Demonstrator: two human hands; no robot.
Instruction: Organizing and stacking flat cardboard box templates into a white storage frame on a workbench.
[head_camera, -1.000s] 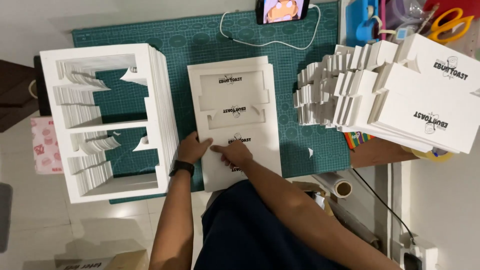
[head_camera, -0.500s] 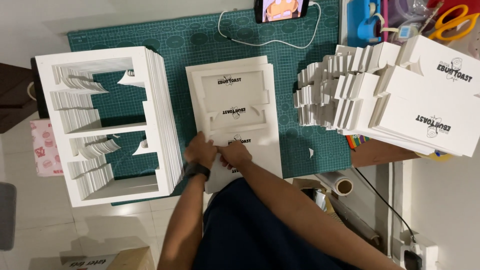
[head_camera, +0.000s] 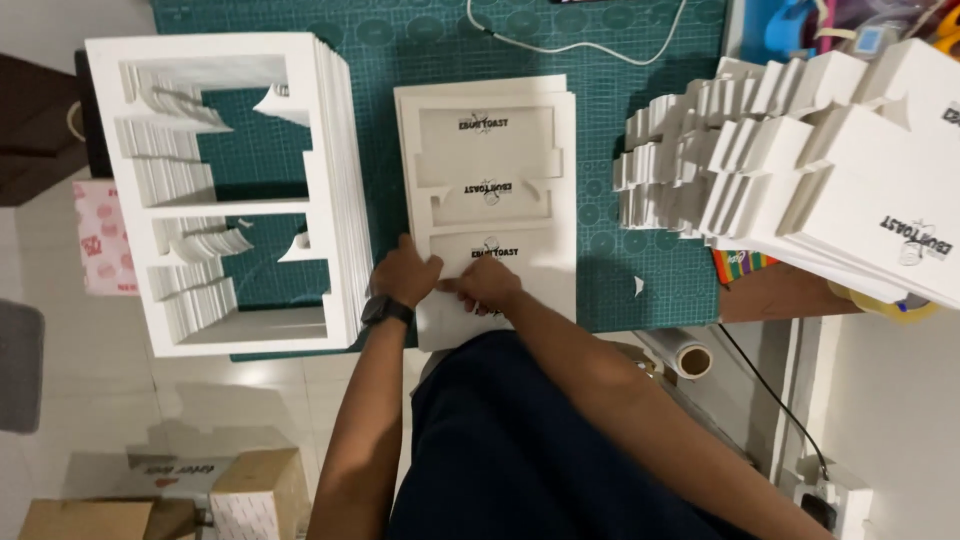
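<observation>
While both hands are pressing at the lower edge of the die-cut white card sheet (head_camera: 487, 200), lying in the middle of the frame on the green cutting mat (head_camera: 640, 260), the scene is reading left to right like this. At the left of the frame a tall stack of emptied white frames (head_camera: 225, 190) is standing on the mat. Next, the left hand (head_camera: 403, 275), with a dark watch (head_camera: 386, 312) at its wrist, is resting with fingers curled narrow on the sheet's lowest panel. Beside it and touching, the right hand (head_camera: 487, 286) is pinching that same panel, fingers close together. At the right, punched-out white box blanks (head_camera: 800, 170) are fanning out in a leaning pile. Pulling unevenly could probably tear the panel at its small joining tabs, and a bumped elbow might topple either pile.
</observation>
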